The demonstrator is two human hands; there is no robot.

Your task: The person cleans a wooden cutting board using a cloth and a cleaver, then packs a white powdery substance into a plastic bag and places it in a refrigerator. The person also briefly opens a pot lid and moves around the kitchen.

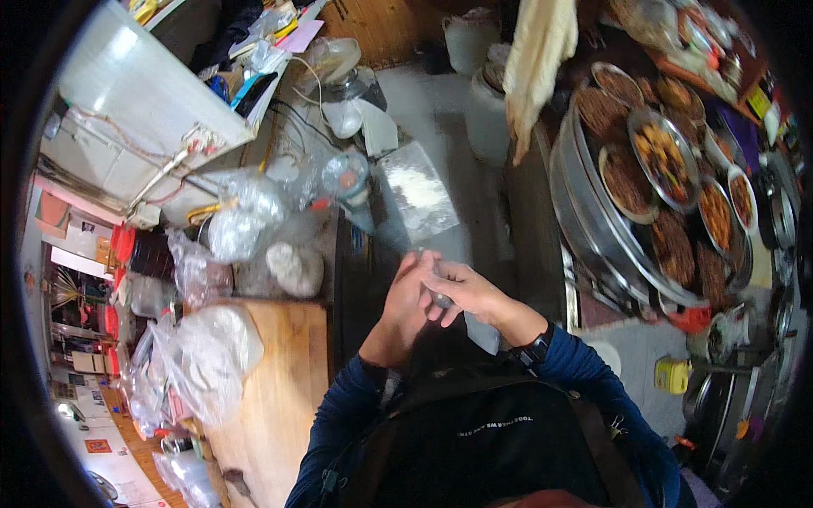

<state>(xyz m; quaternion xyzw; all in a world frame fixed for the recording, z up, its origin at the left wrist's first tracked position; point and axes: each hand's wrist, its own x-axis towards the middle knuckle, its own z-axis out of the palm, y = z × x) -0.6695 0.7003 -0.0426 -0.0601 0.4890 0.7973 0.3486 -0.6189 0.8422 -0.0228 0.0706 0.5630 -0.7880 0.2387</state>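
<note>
My left hand (pixel 404 303) and my right hand (pixel 476 293) meet in front of my black apron (pixel 483 438), which bears writing. A small dark grey object (pixel 440 298) shows between the thumb and fingers of my right hand; what it is I cannot tell. The fingers of my left hand lie against the right, and its palm is hidden, so whether it grips anything is unclear. A dark watch (pixel 533 350) circles my right wrist. Beyond the fingertips, lower down, lies a shiny pale sheet-like surface (pixel 419 190).
To the left is a wooden board (pixel 289 374) with a clear plastic bag (pixel 197 362) on it, and a pale lump (pixel 295 267) beyond. A large metal steamer (pixel 587 203) bearing several dishes of food stands at right. A pale cloth (pixel 540 70) hangs ahead.
</note>
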